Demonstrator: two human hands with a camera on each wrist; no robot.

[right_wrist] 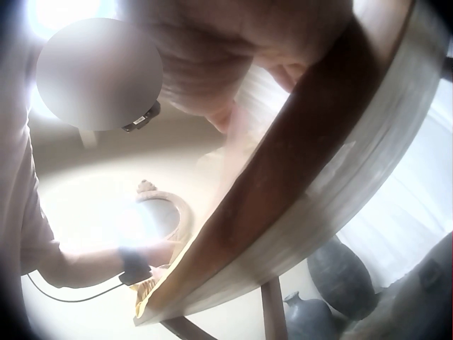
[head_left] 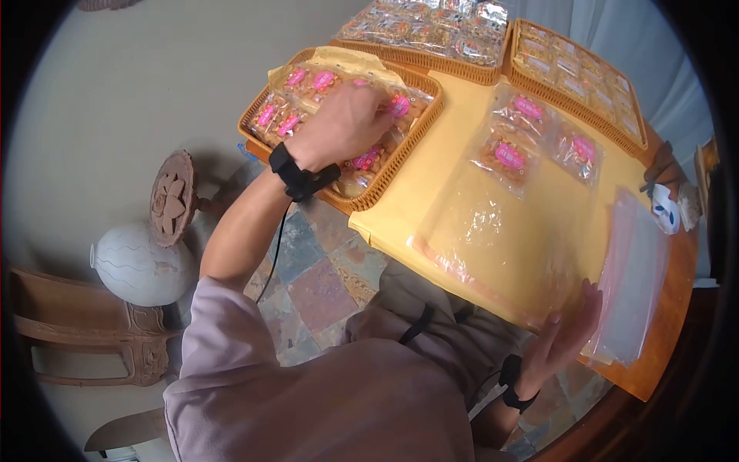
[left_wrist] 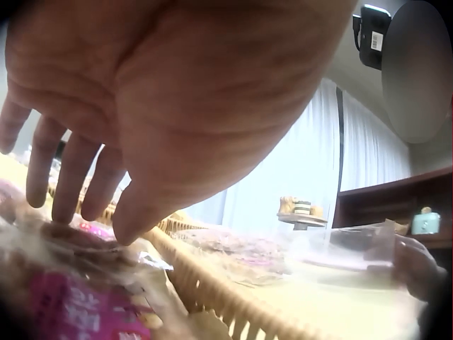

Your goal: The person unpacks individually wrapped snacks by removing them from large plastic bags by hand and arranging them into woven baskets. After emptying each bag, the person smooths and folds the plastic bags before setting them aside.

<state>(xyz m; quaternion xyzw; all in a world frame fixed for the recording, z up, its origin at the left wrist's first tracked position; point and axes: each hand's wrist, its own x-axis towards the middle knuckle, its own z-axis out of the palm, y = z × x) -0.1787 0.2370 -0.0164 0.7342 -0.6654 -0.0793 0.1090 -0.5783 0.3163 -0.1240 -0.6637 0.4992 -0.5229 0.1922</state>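
My left hand (head_left: 346, 119) reaches into a wicker basket (head_left: 419, 127) of clear packets with pink labels. Its fingers point down in the left wrist view, fingertips at a pink-labelled packet (left_wrist: 88, 304), thumb apart from them. On the yellow-covered table lies a large clear plastic bag (head_left: 493, 223), with a few pink-labelled packets (head_left: 508, 158) at its far end. My right hand (head_left: 566, 327) is at the bag's near end and pinches the film at its mouth, which stands raised in the left wrist view. The right wrist view shows mostly its palm, with the fingertips partly hidden.
Two more wicker baskets of packets stand along the back, one with silvery packets (head_left: 423, 35) and one with paler packets (head_left: 577, 65). Flat clear bags (head_left: 635, 269) lie at the table's right edge. A white pot (head_left: 142, 262) and carved chair (head_left: 85, 327) stand left.
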